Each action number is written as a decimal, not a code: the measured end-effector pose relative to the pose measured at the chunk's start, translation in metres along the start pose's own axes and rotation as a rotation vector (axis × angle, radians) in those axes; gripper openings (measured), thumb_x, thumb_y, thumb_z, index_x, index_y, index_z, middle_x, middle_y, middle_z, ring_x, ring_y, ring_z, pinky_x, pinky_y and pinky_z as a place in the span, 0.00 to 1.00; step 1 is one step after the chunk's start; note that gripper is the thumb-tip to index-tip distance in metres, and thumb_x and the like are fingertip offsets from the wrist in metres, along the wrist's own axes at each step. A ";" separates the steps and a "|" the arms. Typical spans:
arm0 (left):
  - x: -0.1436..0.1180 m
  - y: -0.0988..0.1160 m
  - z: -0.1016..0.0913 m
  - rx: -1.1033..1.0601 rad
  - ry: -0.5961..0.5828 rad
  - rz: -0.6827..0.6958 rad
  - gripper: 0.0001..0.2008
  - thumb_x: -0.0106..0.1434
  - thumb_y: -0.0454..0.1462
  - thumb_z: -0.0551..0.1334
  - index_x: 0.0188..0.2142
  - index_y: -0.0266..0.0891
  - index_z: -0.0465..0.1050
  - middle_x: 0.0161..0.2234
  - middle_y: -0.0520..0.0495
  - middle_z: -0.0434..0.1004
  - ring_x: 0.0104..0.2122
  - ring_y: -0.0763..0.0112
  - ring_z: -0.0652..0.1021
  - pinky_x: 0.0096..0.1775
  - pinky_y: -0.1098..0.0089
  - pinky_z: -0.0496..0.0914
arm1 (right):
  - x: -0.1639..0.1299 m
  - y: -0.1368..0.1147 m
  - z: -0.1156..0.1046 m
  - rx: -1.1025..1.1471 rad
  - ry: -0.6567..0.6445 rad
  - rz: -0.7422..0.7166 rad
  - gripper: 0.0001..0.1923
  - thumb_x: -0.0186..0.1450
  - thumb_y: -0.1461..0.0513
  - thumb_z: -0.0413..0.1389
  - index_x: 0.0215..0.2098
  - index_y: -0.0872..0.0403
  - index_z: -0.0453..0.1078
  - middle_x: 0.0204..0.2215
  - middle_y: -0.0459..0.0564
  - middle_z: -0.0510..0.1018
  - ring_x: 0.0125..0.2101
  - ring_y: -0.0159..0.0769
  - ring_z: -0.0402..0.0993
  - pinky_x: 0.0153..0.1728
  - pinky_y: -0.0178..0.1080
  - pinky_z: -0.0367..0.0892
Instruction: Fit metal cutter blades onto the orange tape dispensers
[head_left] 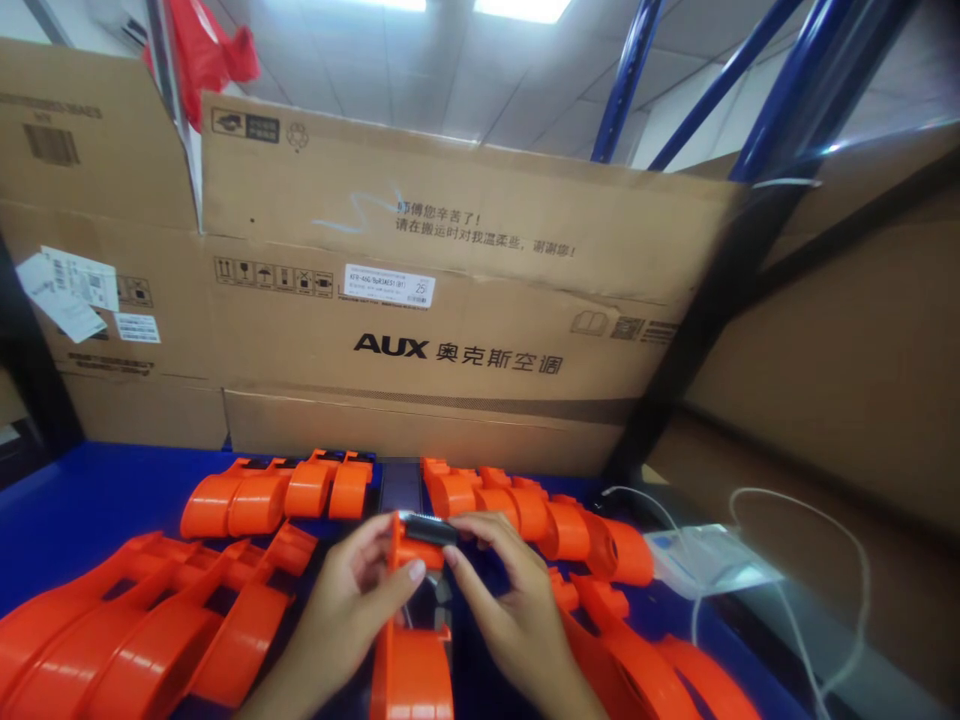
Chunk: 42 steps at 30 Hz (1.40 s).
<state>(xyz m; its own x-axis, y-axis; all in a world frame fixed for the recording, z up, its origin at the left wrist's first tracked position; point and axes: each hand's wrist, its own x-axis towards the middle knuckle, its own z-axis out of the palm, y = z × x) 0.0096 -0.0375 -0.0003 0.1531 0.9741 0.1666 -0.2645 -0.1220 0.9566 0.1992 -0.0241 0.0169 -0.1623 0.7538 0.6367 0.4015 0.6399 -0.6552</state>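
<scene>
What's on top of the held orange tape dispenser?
A black strip with a toothed edge sits there. The right hand overlaps one end; what it covers is hidden.

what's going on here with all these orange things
A person's left hand holds an orange plastic piece with a curved body, while the right hand pinches the dark, narrow part at its top end. Similar orange curved plastic pieces lie in rows on both sides, on a blue flat surface.

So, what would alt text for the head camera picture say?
A left hand grips an orange plastic tool while the right hand holds a black piece at its top. Similar tools line a blue table, backed by cardboard.
</scene>
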 end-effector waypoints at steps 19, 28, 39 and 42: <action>-0.001 0.000 0.000 0.010 0.001 0.026 0.20 0.61 0.39 0.70 0.52 0.40 0.73 0.46 0.41 0.83 0.28 0.72 0.78 0.27 0.74 0.70 | -0.002 0.000 -0.001 -0.029 -0.027 -0.118 0.13 0.67 0.65 0.60 0.49 0.48 0.75 0.42 0.51 0.80 0.43 0.41 0.78 0.46 0.44 0.73; 0.000 -0.002 -0.002 0.029 -0.017 0.022 0.16 0.62 0.36 0.68 0.50 0.42 0.74 0.46 0.45 0.84 0.23 0.79 0.72 0.35 0.73 0.72 | -0.002 -0.002 -0.002 -0.071 -0.037 -0.163 0.12 0.67 0.66 0.59 0.49 0.49 0.75 0.42 0.52 0.80 0.42 0.42 0.78 0.44 0.44 0.74; 0.002 -0.001 -0.003 0.042 0.039 -0.010 0.19 0.60 0.37 0.69 0.51 0.40 0.73 0.47 0.39 0.83 0.39 0.62 0.82 0.32 0.72 0.72 | -0.001 -0.004 -0.001 -0.114 -0.057 -0.222 0.12 0.66 0.67 0.59 0.47 0.50 0.74 0.39 0.53 0.80 0.39 0.42 0.76 0.43 0.47 0.73; 0.002 -0.001 -0.004 0.078 0.046 -0.002 0.19 0.60 0.36 0.68 0.51 0.41 0.73 0.47 0.40 0.83 0.38 0.63 0.81 0.31 0.73 0.71 | 0.000 -0.005 -0.002 -0.113 -0.075 -0.224 0.12 0.66 0.67 0.59 0.47 0.50 0.75 0.38 0.52 0.80 0.38 0.42 0.76 0.42 0.47 0.73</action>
<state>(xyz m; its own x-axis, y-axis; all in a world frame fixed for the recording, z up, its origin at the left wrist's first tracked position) 0.0066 -0.0351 -0.0021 0.1092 0.9819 0.1549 -0.1895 -0.1324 0.9729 0.1990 -0.0276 0.0204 -0.3233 0.6068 0.7261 0.4453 0.7746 -0.4491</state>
